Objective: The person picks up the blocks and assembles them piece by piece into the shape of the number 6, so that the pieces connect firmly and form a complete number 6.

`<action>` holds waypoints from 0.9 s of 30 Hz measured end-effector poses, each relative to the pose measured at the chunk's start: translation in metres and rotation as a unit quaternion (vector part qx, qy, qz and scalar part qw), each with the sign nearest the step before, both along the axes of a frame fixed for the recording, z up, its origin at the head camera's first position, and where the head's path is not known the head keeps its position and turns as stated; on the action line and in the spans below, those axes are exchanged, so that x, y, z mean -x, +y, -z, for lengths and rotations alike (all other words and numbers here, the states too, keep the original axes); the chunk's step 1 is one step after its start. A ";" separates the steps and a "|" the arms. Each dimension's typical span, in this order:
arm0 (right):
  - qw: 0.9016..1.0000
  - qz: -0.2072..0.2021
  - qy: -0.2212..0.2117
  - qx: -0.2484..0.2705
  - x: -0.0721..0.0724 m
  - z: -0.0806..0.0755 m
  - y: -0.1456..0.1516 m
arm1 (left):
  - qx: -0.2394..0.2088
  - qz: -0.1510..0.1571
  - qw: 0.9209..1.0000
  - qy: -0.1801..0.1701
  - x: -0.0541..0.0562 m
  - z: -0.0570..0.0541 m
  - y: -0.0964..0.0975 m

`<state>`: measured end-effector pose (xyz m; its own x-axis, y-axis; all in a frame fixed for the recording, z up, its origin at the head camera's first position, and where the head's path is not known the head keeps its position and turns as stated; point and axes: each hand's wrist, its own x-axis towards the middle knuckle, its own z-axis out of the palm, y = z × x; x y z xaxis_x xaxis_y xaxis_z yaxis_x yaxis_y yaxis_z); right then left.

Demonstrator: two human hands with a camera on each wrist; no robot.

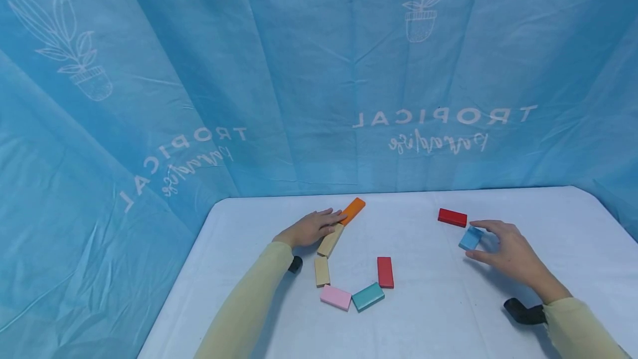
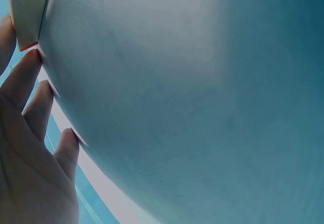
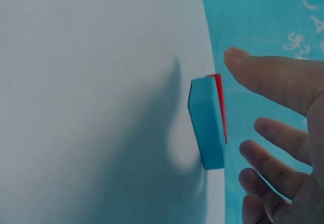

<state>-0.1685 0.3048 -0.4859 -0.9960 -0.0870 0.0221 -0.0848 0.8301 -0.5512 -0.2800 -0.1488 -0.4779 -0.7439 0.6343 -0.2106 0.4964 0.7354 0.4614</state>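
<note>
Here, both hands (image 1: 310, 228) (image 1: 513, 255) reach forward, well apart.

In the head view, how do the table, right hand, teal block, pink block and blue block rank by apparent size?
1. table
2. right hand
3. teal block and pink block: too alike to rank
4. blue block

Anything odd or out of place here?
Yes: the lettering on the blue curtain reads backwards, as if hung inside out. No spill or damage shows; the far red block just lies apart from the curved row of blocks.
</note>
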 end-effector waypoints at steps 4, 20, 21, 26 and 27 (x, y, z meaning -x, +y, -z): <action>1.000 -0.003 -0.008 -0.005 0.002 0.001 0.004 | 0.003 0.000 1.000 0.001 0.000 0.000 0.000; 0.999 -0.023 -0.021 -0.014 0.009 0.012 0.015 | 0.000 -0.002 1.000 0.000 0.000 0.002 0.000; 0.999 -0.024 -0.022 -0.015 0.010 0.012 0.015 | -0.001 -0.003 1.000 0.001 0.000 0.002 0.000; 0.999 -0.026 -0.027 -0.016 0.012 0.012 0.015 | 0.000 0.001 1.000 0.006 0.000 0.002 -0.001; 0.999 -0.027 -0.027 -0.017 0.012 0.011 0.015 | 0.001 0.001 1.000 0.006 0.000 0.002 -0.001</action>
